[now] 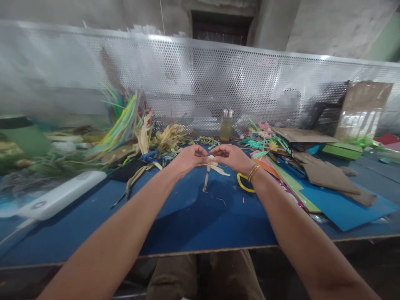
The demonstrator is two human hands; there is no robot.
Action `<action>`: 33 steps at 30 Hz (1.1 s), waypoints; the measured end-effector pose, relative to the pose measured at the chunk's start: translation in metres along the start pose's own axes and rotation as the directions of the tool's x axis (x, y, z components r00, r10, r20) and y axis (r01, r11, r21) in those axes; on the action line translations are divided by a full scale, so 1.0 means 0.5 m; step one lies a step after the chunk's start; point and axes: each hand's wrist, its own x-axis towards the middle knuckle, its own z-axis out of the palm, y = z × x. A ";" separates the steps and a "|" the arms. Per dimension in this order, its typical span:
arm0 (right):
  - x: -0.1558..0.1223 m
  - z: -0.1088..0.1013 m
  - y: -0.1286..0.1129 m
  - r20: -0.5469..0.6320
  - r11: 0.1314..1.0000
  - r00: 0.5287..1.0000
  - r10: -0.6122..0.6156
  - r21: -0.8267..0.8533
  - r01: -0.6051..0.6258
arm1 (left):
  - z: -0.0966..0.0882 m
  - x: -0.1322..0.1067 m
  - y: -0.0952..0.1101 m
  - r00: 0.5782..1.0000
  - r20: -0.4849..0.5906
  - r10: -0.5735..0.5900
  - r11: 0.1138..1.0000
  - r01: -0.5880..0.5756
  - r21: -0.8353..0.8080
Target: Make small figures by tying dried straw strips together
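Fingertips of left hand and right hand are pinching the pale husk-like piece, light, even pressure probably preventing tears.

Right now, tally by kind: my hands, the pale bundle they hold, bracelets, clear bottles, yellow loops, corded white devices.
Left hand, right hand: 2
Pale bundle: 1
Bracelet: 1
Clear bottle: 1
Yellow loop: 1
White device: 1
Total: 7

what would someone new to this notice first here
Likely the centre first, where the left grip and right grip pinch a pale husk-like piece over the blue tabletop. Then the bright spray of coloured strips at the back left, and the yellow loop near the gold bracelet, right of centre.
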 end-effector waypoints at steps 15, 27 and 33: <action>-0.002 -0.007 -0.009 0.230 0.998 0.973 -0.027 0.060 0.014 | -0.018 -0.016 0.023 0.976 0.211 -0.054 0.991 0.027 0.127; -0.007 -0.013 -0.026 0.176 0.956 0.973 -0.148 -0.228 0.186 | -0.014 -0.018 0.026 0.950 0.235 -0.205 0.973 0.224 -0.060; -0.007 -0.014 -0.029 0.179 0.941 0.960 -0.214 -0.227 0.252 | -0.023 -0.014 0.021 0.922 0.290 -0.256 0.962 0.273 -0.021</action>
